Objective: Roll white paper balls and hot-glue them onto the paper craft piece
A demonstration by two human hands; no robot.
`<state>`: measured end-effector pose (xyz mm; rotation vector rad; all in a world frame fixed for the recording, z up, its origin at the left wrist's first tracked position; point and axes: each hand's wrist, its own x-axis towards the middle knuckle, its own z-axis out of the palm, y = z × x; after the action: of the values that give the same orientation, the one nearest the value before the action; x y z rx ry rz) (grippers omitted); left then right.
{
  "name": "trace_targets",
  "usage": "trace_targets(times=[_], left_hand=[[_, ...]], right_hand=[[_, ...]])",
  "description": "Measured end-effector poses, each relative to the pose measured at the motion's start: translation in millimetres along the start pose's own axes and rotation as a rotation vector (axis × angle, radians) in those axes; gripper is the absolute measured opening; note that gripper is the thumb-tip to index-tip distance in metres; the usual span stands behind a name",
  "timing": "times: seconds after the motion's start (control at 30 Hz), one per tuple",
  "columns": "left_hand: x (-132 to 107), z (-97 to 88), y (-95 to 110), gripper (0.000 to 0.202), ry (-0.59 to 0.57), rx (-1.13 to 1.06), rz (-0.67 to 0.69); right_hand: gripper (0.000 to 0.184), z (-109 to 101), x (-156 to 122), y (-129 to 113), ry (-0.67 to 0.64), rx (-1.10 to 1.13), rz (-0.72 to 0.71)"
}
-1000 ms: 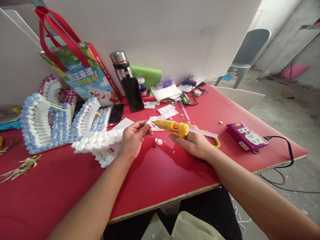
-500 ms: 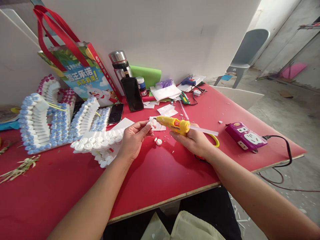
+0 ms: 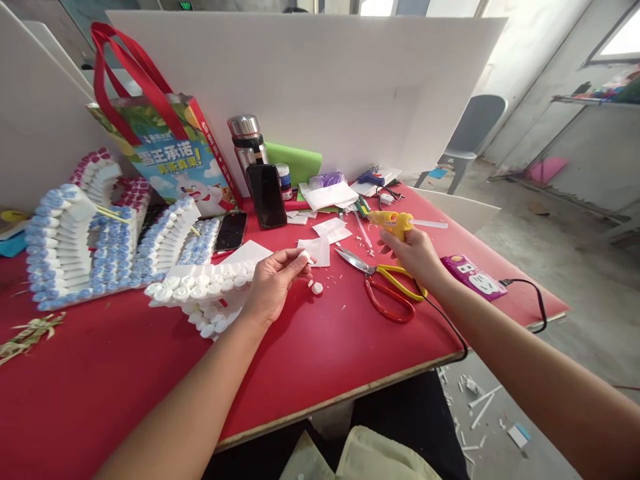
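My left hand (image 3: 273, 283) pinches a small white cap (image 3: 303, 256) between thumb and fingers, just right of a white model built of bottle caps (image 3: 200, 293). My right hand (image 3: 413, 253) grips a yellow glue gun (image 3: 390, 221) with a clear glue stick poking out behind, held up over the far right part of the red table (image 3: 320, 360). Another loose white cap (image 3: 317, 288) lies on the table below my left fingers. Red and yellow scissors (image 3: 383, 283) lie open between my hands.
A blue-and-white cap model (image 3: 85, 243) stands at left with a printed red-handled bag (image 3: 160, 143) behind it. A steel flask (image 3: 246, 143), two phones (image 3: 265, 195), paper scraps (image 3: 327, 233) and a purple power strip (image 3: 473, 277) sit on the table. White boards wall the back.
My right hand carried the glue gun away from the cap, up and to the right, uncovering the scissors. The left hand stayed put with its cap. The camera tilted up.
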<state>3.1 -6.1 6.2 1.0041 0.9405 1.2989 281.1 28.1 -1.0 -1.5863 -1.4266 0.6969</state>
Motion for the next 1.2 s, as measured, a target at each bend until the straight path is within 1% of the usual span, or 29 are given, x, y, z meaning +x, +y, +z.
trace_targets(times=[0.13,0.27,0.43,0.6,0.73,0.8,0.9,1.0,1.07,1.13,1.17,1.2], left_hand=[[-1.9,2.8,1.4,0.029,-0.008,-0.026,-0.015],[-2.8,3.0,2.2,0.030,-0.025,-0.067,-0.011],[-4.1,2.6,3.6,0.028,-0.062,-0.100,-0.009],[-4.4,-0.1,1.6,0.023,-0.098,-0.109,-0.007],[-2.9,-2.9,-1.5,0.020,-0.122,-0.123,0.022],[-2.1,-3.6,-2.5,0.018,-0.132,-0.132,0.034],[-1.5,-4.1,-2.7,0.017,-0.141,-0.143,0.044],[-1.8,-3.9,-1.6,0.016,-0.144,-0.151,0.052],[-2.5,-3.1,-0.6,0.017,-0.145,-0.152,0.050],[-3.5,-2.0,0.2,0.018,-0.153,-0.142,0.044],[-4.0,-1.4,0.5,0.019,-0.159,-0.132,0.042],[-4.6,-0.8,0.6,0.020,-0.166,-0.119,0.041]], right_hand=[[0.043,-8.7,13.0,26.1,0.093,-0.179,0.066],[0.046,-9.4,17.7,43.4,0.126,-0.232,0.091],[0.047,-12.6,24.9,53.7,0.154,-0.304,0.083],[0.039,-16.2,25.7,54.3,0.139,-0.383,0.097],[0.029,-17.6,18.7,45.5,0.129,-0.532,0.113],[0.029,-18.7,13.9,40.5,0.105,-0.602,0.095],[0.038,-23.9,1.2,33.9,0.054,-0.679,0.051],[0.057,-36.2,-26.7,22.9,0.020,-0.742,-0.002],[0.062,-46.5,-52.8,8.2,-0.003,-0.794,-0.055],[0.054,-53.7,-77.2,-13.8,0.072,-0.773,-0.141],[0.047,-54.3,-85.9,-27.0,0.129,-0.698,-0.196],[0.039,-52.2,-91.1,-40.6,0.150,-0.572,-0.249]])
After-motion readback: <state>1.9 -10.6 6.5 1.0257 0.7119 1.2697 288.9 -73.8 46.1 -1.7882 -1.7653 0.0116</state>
